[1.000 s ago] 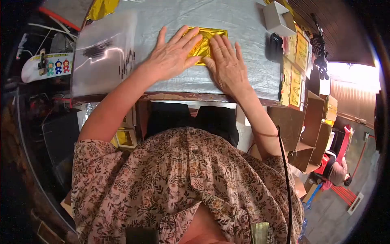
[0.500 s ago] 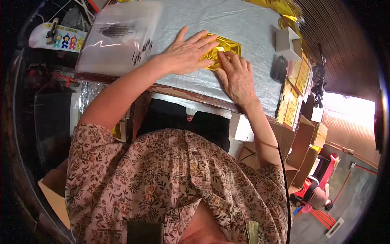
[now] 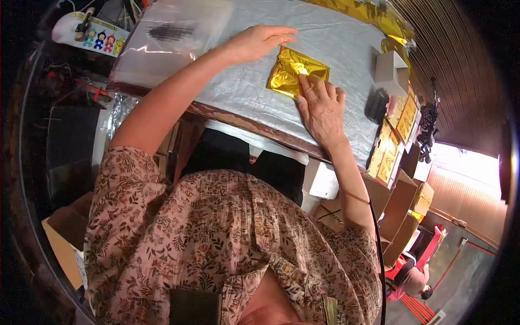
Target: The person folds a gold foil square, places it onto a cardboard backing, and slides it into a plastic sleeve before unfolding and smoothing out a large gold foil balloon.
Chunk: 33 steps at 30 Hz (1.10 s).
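Note:
A flat gold foil sheet (image 3: 287, 73), creased and shiny, lies on the silvery grey table covering (image 3: 244, 86). My right hand (image 3: 324, 111) rests on its near right corner, fingertips on the foil and thumb at the lower edge. Those fingers are bent but apart, so the hand is open. Beyond the foil's far left corner, my left hand (image 3: 262, 42) is raised off it, fingers stretched out to the right and holding nothing.
Clear plastic sheets (image 3: 168, 40) lie at the table's left. At its right are a small white box (image 3: 391, 73), a black object (image 3: 377, 105) and gold-lettered pieces (image 3: 392, 143). Gold foil (image 3: 363, 16) lines the far edge. A person (image 3: 414, 276) is at far right.
My left hand has lifted off the gold foil and moved up and left, uncovering it. My right hand has stayed on its corner. The view has shifted slightly.

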Available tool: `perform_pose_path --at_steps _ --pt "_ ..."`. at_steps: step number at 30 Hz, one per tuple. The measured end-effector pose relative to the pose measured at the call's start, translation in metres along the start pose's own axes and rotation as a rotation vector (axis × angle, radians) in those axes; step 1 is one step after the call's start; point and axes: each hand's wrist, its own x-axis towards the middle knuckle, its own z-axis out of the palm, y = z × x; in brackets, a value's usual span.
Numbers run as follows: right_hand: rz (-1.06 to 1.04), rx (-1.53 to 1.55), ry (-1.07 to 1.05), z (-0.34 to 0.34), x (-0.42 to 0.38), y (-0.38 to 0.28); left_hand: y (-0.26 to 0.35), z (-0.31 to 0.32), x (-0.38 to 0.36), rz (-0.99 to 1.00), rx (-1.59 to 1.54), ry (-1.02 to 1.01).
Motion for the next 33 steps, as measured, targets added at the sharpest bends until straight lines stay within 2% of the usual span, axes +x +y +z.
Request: perform_pose_path --at_steps 2,4,10,14,16,20,23,25,28,33 --pt "0.000 -0.004 0.004 0.000 0.000 0.000 -0.003 0.008 0.000 0.058 -0.005 0.052" --pt "-0.003 -0.004 0.008 0.000 0.000 0.000 -0.003 0.020 0.000 0.142 0.194 0.185" --pt "0.000 0.009 0.031 0.001 -0.001 0.000 -0.008 0.018 0.007 0.068 0.129 0.256" --pt "0.010 0.028 0.036 0.003 -0.001 0.000 0.002 0.030 0.005 0.108 0.222 0.156" --pt "0.011 0.029 0.027 0.002 -0.001 -0.001 0.000 0.044 0.007 0.380 0.431 0.233" --pt "0.022 0.042 0.027 0.004 -0.002 0.000 0.002 0.056 0.011 0.264 0.525 0.280" --pt "0.038 0.072 0.027 0.001 -0.005 0.000 0.001 0.056 0.014 0.270 0.559 0.256" --pt "0.018 0.057 0.120 0.000 -0.009 -0.001 0.002 0.055 0.015 0.258 0.558 0.240" --pt "0.011 0.044 0.143 -0.008 -0.018 -0.002 0.006 0.052 0.017 0.230 0.557 0.206" --pt "-0.023 0.116 0.100 -0.006 -0.021 0.001 0.004 0.051 0.022 0.211 0.533 0.165"
